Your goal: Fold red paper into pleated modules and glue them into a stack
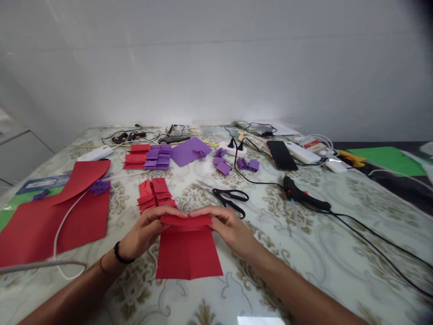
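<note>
A red sheet of paper [189,257] lies in front of me, a crease running down its middle and its far edge folded over toward me. My left hand [150,225] pinches the left end of that folded strip. At the right end, my right hand [226,225] grips the same strip between thumb and fingers. Both index fingers nearly meet along the top of the fold. Just beyond my left hand are folded red paper pieces [154,192], partly hidden by it. Black-handled scissors [233,195] lie partly spread beyond my right hand.
Larger red sheets [77,221] lie left, crossed by a white cable [61,230]. Folded purple pieces [158,157] and a purple sheet [184,151] sit farther back. To the right are a black glue gun [304,194] with its cord, a phone [281,155] and a power strip [233,149].
</note>
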